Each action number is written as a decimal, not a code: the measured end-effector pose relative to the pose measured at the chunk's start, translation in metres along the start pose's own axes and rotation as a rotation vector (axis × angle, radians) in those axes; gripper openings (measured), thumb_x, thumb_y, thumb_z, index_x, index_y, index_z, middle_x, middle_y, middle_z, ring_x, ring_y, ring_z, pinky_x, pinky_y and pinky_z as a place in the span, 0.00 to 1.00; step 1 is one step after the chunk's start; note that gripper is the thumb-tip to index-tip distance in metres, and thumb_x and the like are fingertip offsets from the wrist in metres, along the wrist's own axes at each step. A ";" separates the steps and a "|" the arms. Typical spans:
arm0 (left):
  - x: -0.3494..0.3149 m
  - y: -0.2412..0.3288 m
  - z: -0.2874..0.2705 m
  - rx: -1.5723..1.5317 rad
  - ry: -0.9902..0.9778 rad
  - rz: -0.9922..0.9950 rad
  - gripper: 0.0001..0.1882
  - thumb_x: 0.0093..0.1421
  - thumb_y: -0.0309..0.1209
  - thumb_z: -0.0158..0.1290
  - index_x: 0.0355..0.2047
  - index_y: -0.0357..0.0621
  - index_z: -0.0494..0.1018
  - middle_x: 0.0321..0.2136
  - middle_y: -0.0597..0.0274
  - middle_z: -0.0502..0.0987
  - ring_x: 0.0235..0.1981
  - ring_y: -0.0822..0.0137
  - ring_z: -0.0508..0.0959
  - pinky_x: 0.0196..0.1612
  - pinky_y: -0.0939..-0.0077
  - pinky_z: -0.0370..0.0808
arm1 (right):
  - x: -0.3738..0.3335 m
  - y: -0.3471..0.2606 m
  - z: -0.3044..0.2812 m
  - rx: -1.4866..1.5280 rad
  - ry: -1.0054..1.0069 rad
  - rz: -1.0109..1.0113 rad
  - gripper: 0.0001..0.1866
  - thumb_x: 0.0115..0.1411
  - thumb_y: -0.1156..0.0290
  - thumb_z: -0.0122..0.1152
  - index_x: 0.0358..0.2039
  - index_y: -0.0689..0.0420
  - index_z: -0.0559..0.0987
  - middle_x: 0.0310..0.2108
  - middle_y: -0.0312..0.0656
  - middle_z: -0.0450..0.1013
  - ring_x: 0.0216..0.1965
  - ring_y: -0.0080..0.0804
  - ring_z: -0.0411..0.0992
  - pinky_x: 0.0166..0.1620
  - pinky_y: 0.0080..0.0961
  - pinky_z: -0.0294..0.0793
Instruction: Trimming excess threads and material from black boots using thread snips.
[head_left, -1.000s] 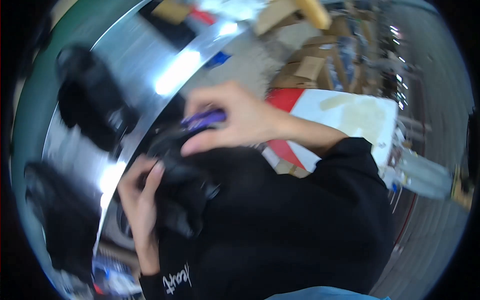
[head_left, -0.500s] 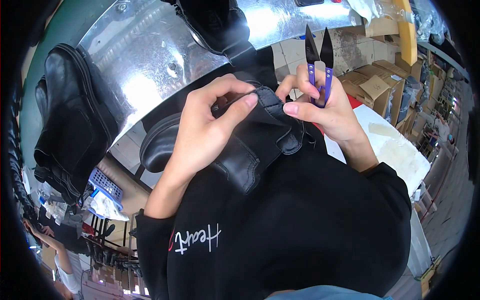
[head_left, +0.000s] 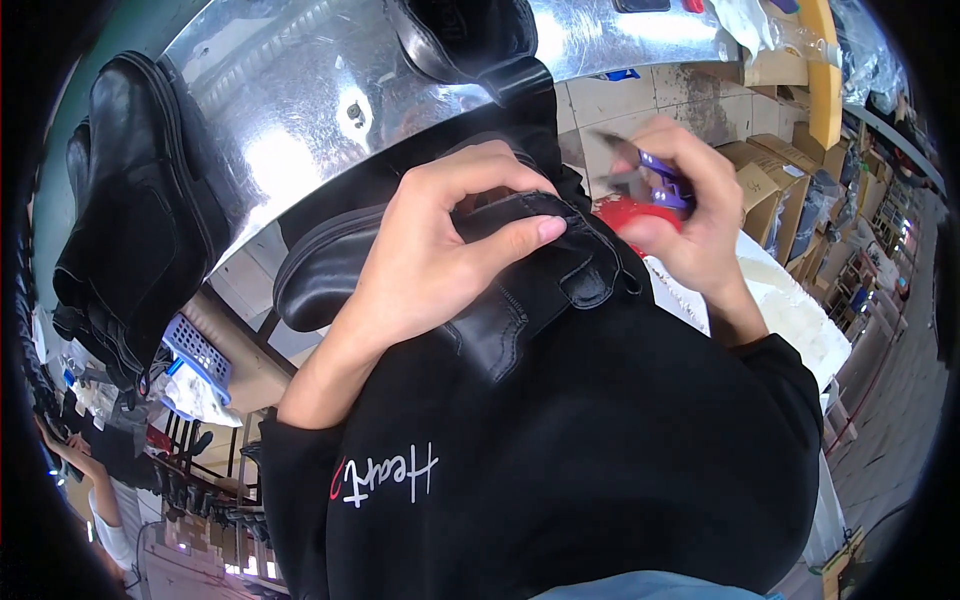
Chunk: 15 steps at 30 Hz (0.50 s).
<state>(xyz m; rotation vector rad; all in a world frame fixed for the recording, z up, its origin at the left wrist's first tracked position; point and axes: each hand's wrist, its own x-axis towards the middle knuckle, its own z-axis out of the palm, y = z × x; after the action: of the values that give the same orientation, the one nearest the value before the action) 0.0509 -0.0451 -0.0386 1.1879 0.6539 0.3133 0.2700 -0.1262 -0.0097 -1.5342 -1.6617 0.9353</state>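
Note:
A black leather ankle boot [head_left: 497, 335] lies across my lap, toe to the left. My left hand [head_left: 430, 250] is closed on the boot's upper opening edge, thumb and fingertips pinching the lining near the pull tab. To the right, a little apart from the boot, my right hand [head_left: 700, 215] grips purple-handled thread snips [head_left: 662, 182]. Their dark blades point up and left and are smeared by motion. Loose elastic and a folded tab hang at the boot's opening.
A shiny metal worktable [head_left: 330, 110] curves across the top, bearing a black boot [head_left: 460, 45]. More black boots [head_left: 140, 190] stand at its left end. A blue basket [head_left: 200, 350] sits below them. White board [head_left: 790, 310] and cardboard boxes [head_left: 765, 180] are at right. Another person's arm shows lower left.
My right hand has drawn away from the boot's edge, and the snips have tipped from upright toward the left. My left hand keeps its pinch, shifted slightly right with the boot's rim.

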 end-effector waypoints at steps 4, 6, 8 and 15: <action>-0.002 -0.002 -0.001 -0.035 0.012 0.001 0.09 0.52 0.24 0.64 0.33 0.35 0.79 0.28 0.64 0.75 0.32 0.73 0.73 0.38 0.80 0.66 | -0.001 -0.006 -0.020 -0.303 -0.027 -0.099 0.22 0.48 0.57 0.75 0.36 0.61 0.81 0.22 0.37 0.68 0.19 0.26 0.65 0.22 0.19 0.62; -0.002 -0.004 -0.003 -0.048 0.028 0.021 0.09 0.51 0.24 0.64 0.34 0.35 0.80 0.29 0.63 0.76 0.32 0.72 0.73 0.39 0.80 0.67 | -0.003 -0.005 -0.022 -0.380 -0.001 -0.204 0.25 0.45 0.53 0.75 0.38 0.59 0.83 0.20 0.34 0.65 0.18 0.26 0.63 0.21 0.20 0.60; -0.003 -0.005 -0.006 -0.025 0.014 0.014 0.09 0.52 0.24 0.63 0.34 0.35 0.80 0.30 0.62 0.76 0.33 0.72 0.74 0.39 0.80 0.67 | -0.008 -0.007 -0.024 -0.544 -0.065 -0.374 0.30 0.43 0.51 0.73 0.43 0.56 0.83 0.19 0.32 0.62 0.18 0.24 0.61 0.21 0.19 0.59; -0.003 -0.011 -0.007 -0.062 0.057 0.052 0.09 0.58 0.28 0.59 0.33 0.32 0.78 0.25 0.64 0.74 0.27 0.75 0.70 0.33 0.80 0.65 | -0.006 -0.015 -0.039 -0.728 -0.140 -0.463 0.31 0.44 0.53 0.72 0.46 0.60 0.81 0.19 0.31 0.64 0.18 0.24 0.60 0.21 0.21 0.58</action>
<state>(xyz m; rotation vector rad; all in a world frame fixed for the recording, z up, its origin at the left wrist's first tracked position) 0.0430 -0.0453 -0.0489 1.1415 0.6595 0.4099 0.2963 -0.1307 0.0226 -1.4075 -2.4890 0.1855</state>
